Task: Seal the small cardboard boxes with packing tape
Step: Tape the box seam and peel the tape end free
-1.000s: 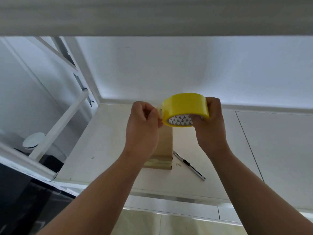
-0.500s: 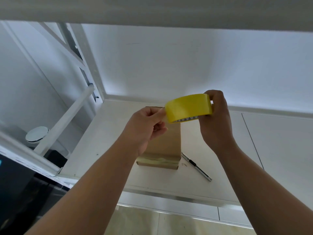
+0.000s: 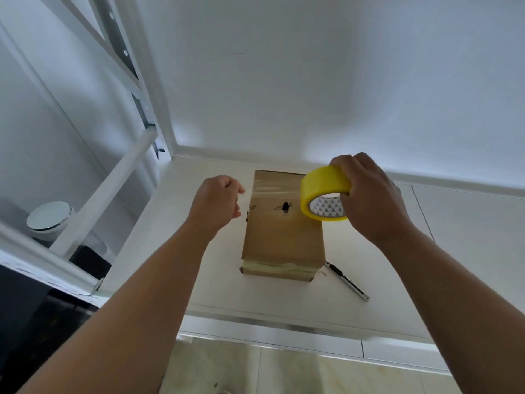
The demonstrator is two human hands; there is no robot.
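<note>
On the white counter (image 3: pixel 270 300) the cardboard box (image 3: pixel 282 237) lies flat, near end already taped. Right hand (image 3: pixel 369 200) grips the yellow tape roll (image 3: pixel 321 186) above its far right corner. Left hand (image 3: pixel 216 203) curled beside the left edge; a pinched clear tape end cannot be confirmed. Judgement: draw the strip taut and square across the far seam before pressing down. Utility knife (image 3: pixel 348 281) lies just right of box.

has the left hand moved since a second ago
Yes. The left hand has shifted left: it covered the cardboard box before, and now sits beside the box's left edge.
</note>
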